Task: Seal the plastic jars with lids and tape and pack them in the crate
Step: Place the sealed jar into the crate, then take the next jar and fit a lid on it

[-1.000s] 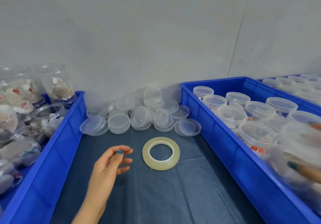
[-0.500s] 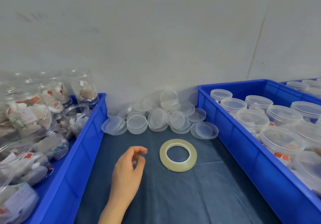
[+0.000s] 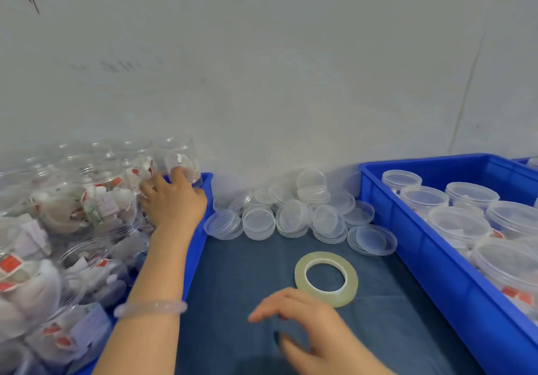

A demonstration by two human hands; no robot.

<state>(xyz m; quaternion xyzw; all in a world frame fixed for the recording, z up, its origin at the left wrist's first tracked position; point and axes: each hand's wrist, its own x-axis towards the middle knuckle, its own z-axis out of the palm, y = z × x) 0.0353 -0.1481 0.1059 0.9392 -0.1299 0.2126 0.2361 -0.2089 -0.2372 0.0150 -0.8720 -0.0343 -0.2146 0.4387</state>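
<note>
My left hand (image 3: 171, 203) reaches into the blue crate on the left (image 3: 198, 240), its fingers curled over a clear plastic jar (image 3: 186, 165) in the far right corner. The jar is partly hidden by the hand. Several more open jars filled with white packets (image 3: 87, 200) crowd that crate. My right hand (image 3: 305, 325) hovers over the dark cloth with relaxed fingers and holds nothing, just left of and nearer than the roll of clear tape (image 3: 302, 275). Several loose clear lids (image 3: 291, 217) are piled against the wall.
A second blue crate (image 3: 422, 258) on the right holds several lidded jars (image 3: 460, 223). A grey wall stands right behind the lids. The dark blue cloth (image 3: 233, 281) covers the table between the two crates.
My left hand has moved from the cloth up and left into the left crate onto a jar. My right hand has come into view over the cloth. The view has swung left.
</note>
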